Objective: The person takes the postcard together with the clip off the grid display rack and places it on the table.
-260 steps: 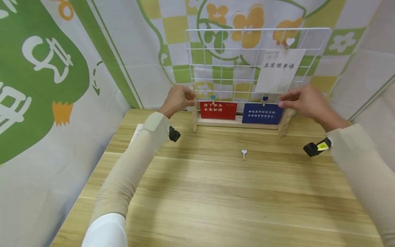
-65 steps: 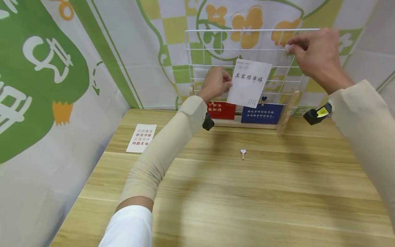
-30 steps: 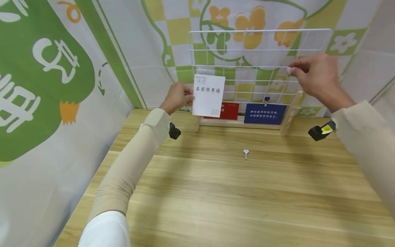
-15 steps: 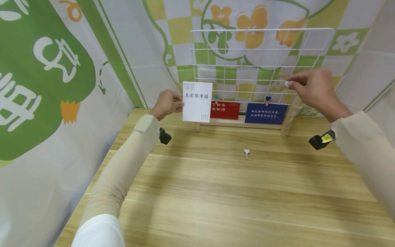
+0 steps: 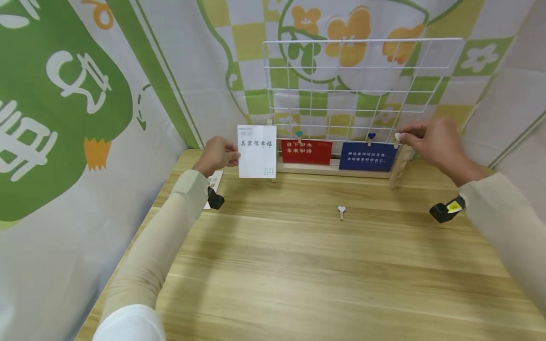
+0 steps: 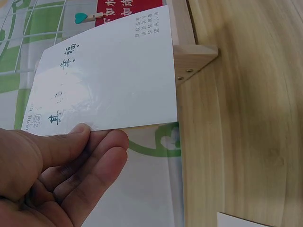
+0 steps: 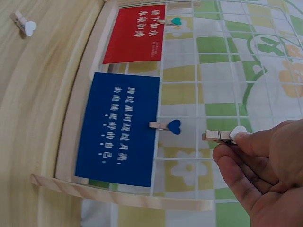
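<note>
My left hand point(image 5: 217, 155) pinches the edge of a white card point(image 5: 257, 154) with dark lettering, held upright left of the rack. In the left wrist view the thumb lies on the face of the card point(image 6: 113, 80). My right hand point(image 5: 435, 142) pinches a small wooden clothespin point(image 7: 218, 135) by its white heart, near the right post. Behind stands a white wire grid rack point(image 5: 354, 90) on a wooden base. A red card point(image 5: 306, 152) hangs from it by a teal heart clothespin point(image 5: 299, 135), and a blue card point(image 5: 367, 157) by a blue heart clothespin point(image 5: 371, 136).
Another clothespin with a white heart point(image 5: 341, 211) lies on the wooden table point(image 5: 298, 265) before the rack. A second white card point(image 5: 216, 180) lies at the table's left, partly hidden by my left wrist. Patterned cloth hangs behind the rack.
The white card was clipped at the rack's upper right; it came off and my left hand carried it left and down. My right hand took the white heart clothespin off the grid and lowered it.
</note>
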### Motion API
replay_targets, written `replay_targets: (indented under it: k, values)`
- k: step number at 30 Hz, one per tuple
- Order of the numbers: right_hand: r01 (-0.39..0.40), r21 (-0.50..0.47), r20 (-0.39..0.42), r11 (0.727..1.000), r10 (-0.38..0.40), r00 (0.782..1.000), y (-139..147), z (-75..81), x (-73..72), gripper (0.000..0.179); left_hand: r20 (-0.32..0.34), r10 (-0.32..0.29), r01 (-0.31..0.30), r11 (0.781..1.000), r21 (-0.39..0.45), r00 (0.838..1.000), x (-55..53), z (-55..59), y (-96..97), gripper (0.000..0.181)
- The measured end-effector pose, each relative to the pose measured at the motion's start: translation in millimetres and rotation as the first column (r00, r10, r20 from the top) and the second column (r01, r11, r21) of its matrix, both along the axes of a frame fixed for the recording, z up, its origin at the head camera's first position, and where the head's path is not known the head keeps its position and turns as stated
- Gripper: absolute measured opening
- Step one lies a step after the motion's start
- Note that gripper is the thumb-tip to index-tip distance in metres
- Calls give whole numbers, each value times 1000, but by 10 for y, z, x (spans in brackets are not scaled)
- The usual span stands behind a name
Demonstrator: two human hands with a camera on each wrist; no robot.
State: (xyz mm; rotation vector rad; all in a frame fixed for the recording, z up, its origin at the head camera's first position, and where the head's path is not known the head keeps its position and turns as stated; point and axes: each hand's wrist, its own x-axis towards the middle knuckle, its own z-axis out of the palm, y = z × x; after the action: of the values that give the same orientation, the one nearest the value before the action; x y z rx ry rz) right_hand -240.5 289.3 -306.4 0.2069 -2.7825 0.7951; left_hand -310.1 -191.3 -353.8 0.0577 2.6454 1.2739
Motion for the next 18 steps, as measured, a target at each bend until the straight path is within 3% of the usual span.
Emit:
replay_targets:
  k: [11,18]
  values:
    - [-4,-5,31,1000,4,999,21,-194,48,24,32,4,-3,999,-49,999,43,-113,-178,27]
    - [-3,-25,77,1000,5,997,19,-325,88,25,46,8,-4,997,-79,999,85,-197,-276,16]
